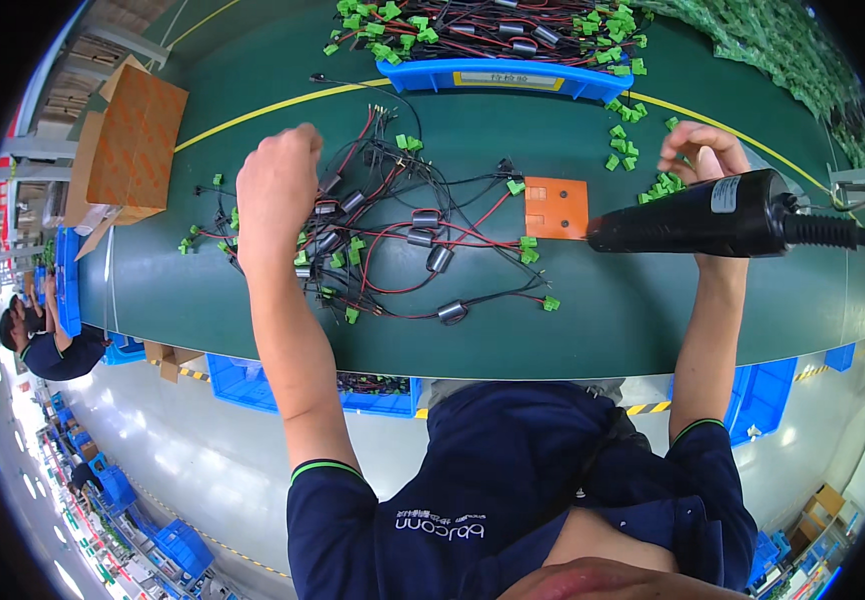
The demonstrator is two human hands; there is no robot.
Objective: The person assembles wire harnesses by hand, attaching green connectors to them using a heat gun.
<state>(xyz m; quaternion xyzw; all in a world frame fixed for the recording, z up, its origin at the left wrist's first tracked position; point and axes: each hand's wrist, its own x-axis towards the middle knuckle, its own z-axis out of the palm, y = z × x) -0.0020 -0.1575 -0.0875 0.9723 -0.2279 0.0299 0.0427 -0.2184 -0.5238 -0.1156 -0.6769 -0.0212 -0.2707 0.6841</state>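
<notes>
My left hand (281, 185) is closed with its fingers curled, above the left side of a tangle of red and black cables (393, 235). What it holds, if anything, is hidden. The cables carry grey cylinders (425, 218) and green connectors (355, 250). My right hand (698, 150) is partly hidden behind a black corded cylindrical tool (688, 215). Its fingers are bent but apart, beside a small heap of loose green connectors (661, 188); I see nothing between them. An orange block (557, 208) with dark holes lies just left of the tool's narrow end.
A blue bin (513, 78) full of similar cables stands at the far side. A cardboard box (133, 140) sits at the left, and green wrapping (773, 50) lies at the far right. Blue bins (243, 380) stand below the green table's near edge. Another person (58, 350) is at the far left.
</notes>
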